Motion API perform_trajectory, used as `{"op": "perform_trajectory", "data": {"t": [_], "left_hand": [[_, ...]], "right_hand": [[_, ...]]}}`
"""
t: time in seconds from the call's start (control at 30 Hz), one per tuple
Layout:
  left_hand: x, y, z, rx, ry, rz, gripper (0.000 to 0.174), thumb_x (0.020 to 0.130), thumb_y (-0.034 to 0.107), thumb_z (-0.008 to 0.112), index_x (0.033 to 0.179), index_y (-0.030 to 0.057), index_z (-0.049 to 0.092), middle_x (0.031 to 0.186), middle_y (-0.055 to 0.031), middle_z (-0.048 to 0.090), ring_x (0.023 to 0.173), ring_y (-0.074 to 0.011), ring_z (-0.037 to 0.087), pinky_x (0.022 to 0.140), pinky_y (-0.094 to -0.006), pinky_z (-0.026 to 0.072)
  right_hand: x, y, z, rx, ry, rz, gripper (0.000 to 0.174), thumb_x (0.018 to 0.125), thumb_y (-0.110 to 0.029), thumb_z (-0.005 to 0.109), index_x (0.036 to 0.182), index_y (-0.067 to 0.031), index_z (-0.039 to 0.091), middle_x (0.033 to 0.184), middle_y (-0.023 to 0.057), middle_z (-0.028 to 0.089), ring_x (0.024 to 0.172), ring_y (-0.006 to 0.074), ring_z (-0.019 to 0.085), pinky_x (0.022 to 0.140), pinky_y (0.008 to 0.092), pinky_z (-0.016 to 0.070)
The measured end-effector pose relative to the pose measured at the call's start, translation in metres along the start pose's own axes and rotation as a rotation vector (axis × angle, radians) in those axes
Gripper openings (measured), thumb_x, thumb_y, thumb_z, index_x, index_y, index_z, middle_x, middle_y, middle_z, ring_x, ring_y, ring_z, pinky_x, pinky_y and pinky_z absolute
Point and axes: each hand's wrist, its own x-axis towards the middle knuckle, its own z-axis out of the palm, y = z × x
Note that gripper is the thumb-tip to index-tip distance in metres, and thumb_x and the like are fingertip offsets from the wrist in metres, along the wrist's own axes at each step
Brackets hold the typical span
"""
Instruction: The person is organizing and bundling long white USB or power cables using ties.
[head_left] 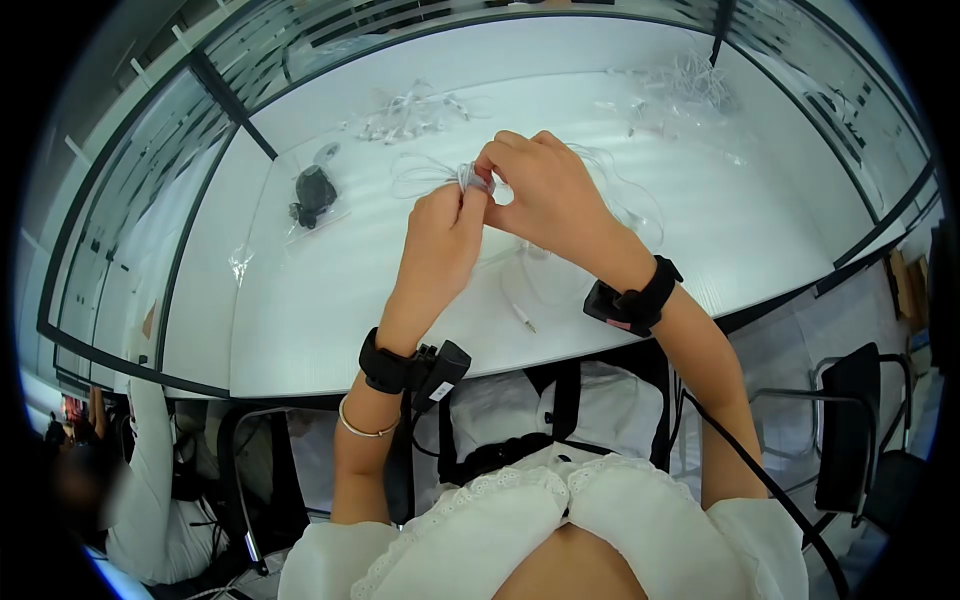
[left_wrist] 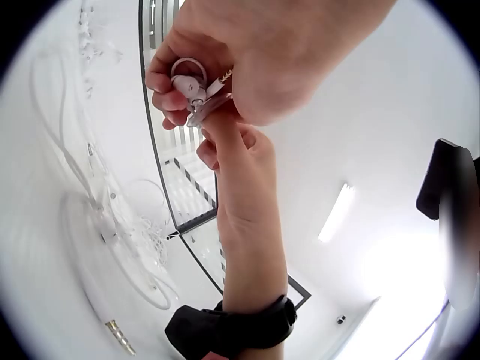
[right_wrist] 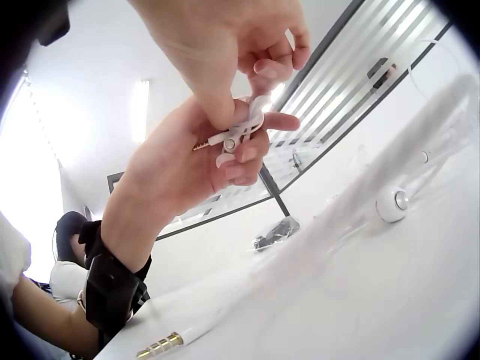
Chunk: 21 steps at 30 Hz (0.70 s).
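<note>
My left hand (head_left: 440, 240) grips a small bundle of white wired earphones (head_left: 466, 178) above the table. An earbud (left_wrist: 184, 85) and a gold-tipped plug (left_wrist: 220, 80) show within its curled fingers in the left wrist view. My right hand (head_left: 552, 190) meets it from the right, thumb and fingers pinching the cable (right_wrist: 255, 116) at the bundle. Loops of white cable (head_left: 420, 172) reach out to the left of the hands. Beneath the hands lies another white earphone cable with a gold-tipped plug (head_left: 524, 318) near the table's front edge.
A black item in a clear bag (head_left: 314, 192) lies at the left. Tangled white cables sit at the back (head_left: 412, 112) and in the back right corner (head_left: 692, 85). Low partitions (head_left: 255, 140) border the white table (head_left: 320, 340); a chair (head_left: 850, 430) stands at right.
</note>
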Motion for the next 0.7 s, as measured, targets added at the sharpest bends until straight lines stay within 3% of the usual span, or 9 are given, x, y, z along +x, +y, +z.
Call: {"op": "perform_trajectory", "data": {"t": [0.17, 0.2, 0.3, 0.4, 0.5, 0.53, 0.6, 0.67, 0.7], "left_hand": [[0.003, 0.0, 0.001, -0.022, 0.061, 0.121, 0.029, 0.09, 0.02, 0.05, 0.083, -0.0062, 0.06, 0.068, -0.014, 0.062, 0.06, -0.0205, 0.058, 0.057, -0.0325, 0.0429], [0.005, -0.001, 0.002, 0.017, 0.127, 0.265, 0.026, 0.09, 0.018, 0.052, 0.086, -0.0057, 0.061, 0.075, -0.016, 0.066, 0.065, -0.023, 0.062, 0.061, -0.0306, 0.046], [0.006, 0.003, 0.003, 0.136, 0.232, 0.259, 0.027, 0.088, 0.02, 0.055, 0.084, -0.0056, 0.062, 0.077, -0.0171, 0.067, 0.065, -0.025, 0.063, 0.064, -0.0313, 0.048], [0.014, -0.003, -0.001, 0.196, 0.282, 0.198, 0.026, 0.081, 0.018, 0.063, 0.095, -0.0031, 0.06, 0.089, -0.0155, 0.066, 0.076, -0.0262, 0.063, 0.072, -0.0326, 0.0483], [0.021, 0.0, 0.0, 0.188, 0.546, 0.409, 0.042, 0.073, 0.014, 0.069, 0.109, 0.0014, 0.053, 0.105, -0.013, 0.06, 0.091, -0.0271, 0.06, 0.079, -0.0347, 0.0467], [0.019, 0.006, -0.002, 0.192, 0.578, 0.459, 0.06, 0.069, 0.008, 0.07, 0.122, 0.0054, 0.043, 0.114, -0.0113, 0.051, 0.102, -0.0267, 0.056, 0.084, -0.0342, 0.0451], [0.02, 0.019, -0.006, 0.416, 0.676, 0.635, 0.051, 0.07, 0.007, 0.068, 0.118, 0.005, 0.049, 0.11, -0.011, 0.056, 0.098, -0.0243, 0.058, 0.084, -0.0331, 0.0453], [0.022, 0.013, -0.01, 0.398, 0.535, 0.631, 0.038, 0.072, 0.005, 0.065, 0.11, 0.0044, 0.058, 0.103, -0.0103, 0.062, 0.093, -0.0216, 0.06, 0.083, -0.0313, 0.0458], [0.022, 0.008, -0.012, 0.266, 0.348, 0.534, 0.03, 0.073, 0.004, 0.064, 0.103, 0.004, 0.064, 0.097, -0.0097, 0.065, 0.089, -0.0202, 0.061, 0.081, -0.0301, 0.0463]], "right_hand": [[0.003, 0.01, 0.002, 0.023, 0.061, -0.008, 0.025, 0.061, -0.02, 0.074, 0.071, -0.0054, 0.056, 0.07, 0.0055, 0.057, 0.058, 0.0264, 0.047, 0.062, 0.0325, 0.0409], [0.003, 0.011, 0.002, 0.013, 0.082, -0.017, 0.024, 0.062, -0.02, 0.073, 0.071, -0.0054, 0.056, 0.069, 0.0055, 0.057, 0.057, 0.0263, 0.046, 0.062, 0.0326, 0.0407], [0.005, 0.007, -0.001, 0.008, 0.095, 0.023, 0.021, 0.065, -0.019, 0.07, 0.07, -0.0056, 0.055, 0.069, 0.0055, 0.057, 0.057, 0.0259, 0.046, 0.061, 0.0324, 0.0408], [0.006, 0.009, 0.002, 0.048, 0.146, 0.004, 0.019, 0.066, -0.018, 0.069, 0.071, -0.0059, 0.055, 0.071, 0.0053, 0.056, 0.057, 0.0257, 0.046, 0.061, 0.0319, 0.0408], [0.005, 0.009, 0.003, 0.071, 0.162, -0.009, 0.018, 0.066, -0.016, 0.069, 0.073, -0.006, 0.055, 0.072, 0.0045, 0.055, 0.06, 0.0251, 0.047, 0.061, 0.032, 0.0408], [0.005, 0.007, 0.004, 0.075, 0.175, -0.009, 0.017, 0.067, -0.015, 0.068, 0.074, -0.0061, 0.055, 0.072, 0.0043, 0.054, 0.06, 0.0238, 0.047, 0.061, 0.0315, 0.0405], [0.007, 0.003, 0.003, 0.083, 0.203, -0.013, 0.016, 0.068, -0.013, 0.067, 0.076, -0.0064, 0.055, 0.072, 0.0039, 0.052, 0.06, 0.0213, 0.046, 0.062, 0.0307, 0.0399], [0.008, 0.004, 0.003, 0.129, 0.216, -0.038, 0.015, 0.068, -0.012, 0.066, 0.076, -0.0065, 0.055, 0.073, 0.0036, 0.052, 0.062, 0.0212, 0.046, 0.062, 0.031, 0.0402], [0.008, 0.004, 0.003, 0.153, 0.22, -0.051, 0.015, 0.067, -0.011, 0.066, 0.077, -0.0066, 0.055, 0.073, 0.0034, 0.051, 0.063, 0.0212, 0.046, 0.062, 0.0311, 0.0403]]}}
